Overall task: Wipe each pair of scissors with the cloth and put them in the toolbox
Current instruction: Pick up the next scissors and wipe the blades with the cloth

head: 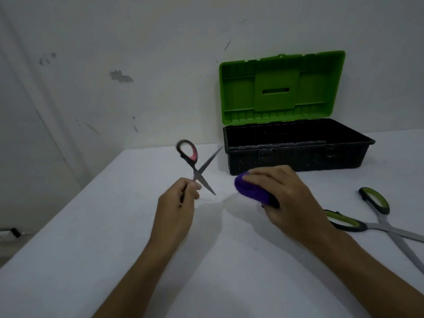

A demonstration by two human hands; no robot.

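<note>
At nine o'clock the left hand [181,198] pinches the opened red scissors [195,167] aloft; its grip is tight. Centre, the right hand [273,193] clutches the cloth [251,189], so wiping comes next. The toolbox [296,149] waits open at one o'clock; green scissors [378,221] lie on the counter [91,226] at three.

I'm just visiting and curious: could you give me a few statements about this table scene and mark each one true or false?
1. The black toolbox with a green lid stands open. True.
2. The left hand holds the purple cloth. False: the left hand's grip is on the open red-and-black-handled scissors; the right hand holds the bunched purple cloth.
3. The green-and-black-handled scissors lie on the white table, to the right. True.
4. The cloth is touching the red-handled scissors. False: it is held apart from them.
5. Scissors already lie in the toolbox. False: none are visible inside.
</note>
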